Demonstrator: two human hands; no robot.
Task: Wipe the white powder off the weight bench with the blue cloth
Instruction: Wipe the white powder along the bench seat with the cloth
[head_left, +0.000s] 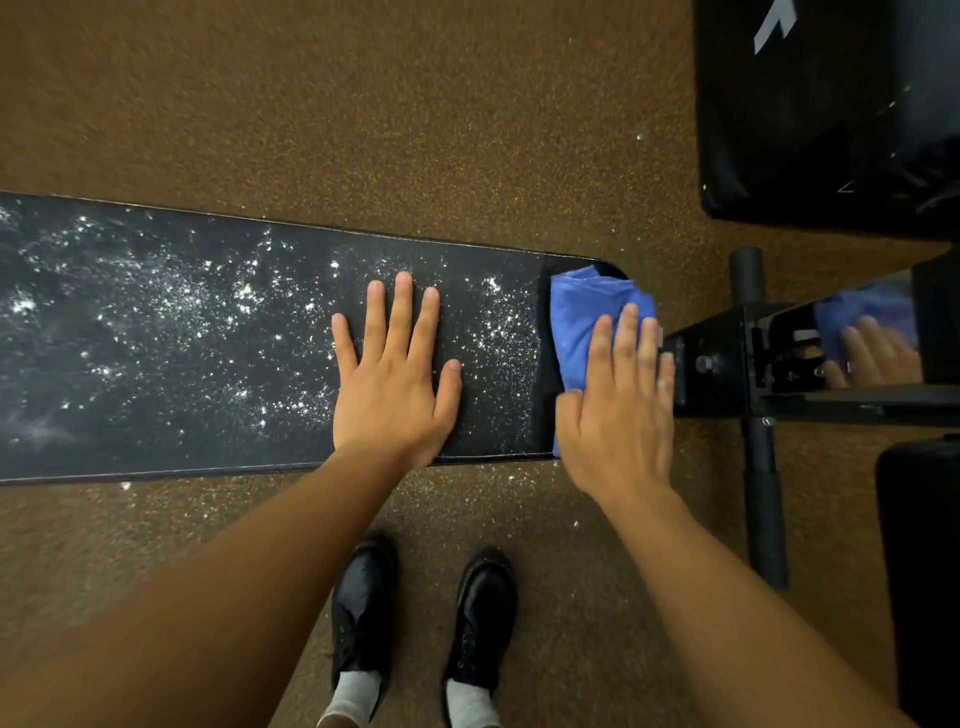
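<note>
The black weight bench (130, 441) runs from the left edge to right of centre. White powder (171, 306) is scattered over most of its pad, thickest at the left and middle. My left hand (395, 374) lies flat on the pad with fingers spread straight. At the bench's right end sits the folded blue cloth (582, 322). My right hand (618, 405) presses down on the cloth with straight fingers. A narrow strip of pad just left of the cloth looks free of powder.
The bench's black metal frame and crossbar (758, 467) stick out to the right. A large black padded block (831, 104) stands at the top right, another black pad (919, 571) at the lower right. My black shoes (363, 613) stand on brown speckled flooring with some spilled powder.
</note>
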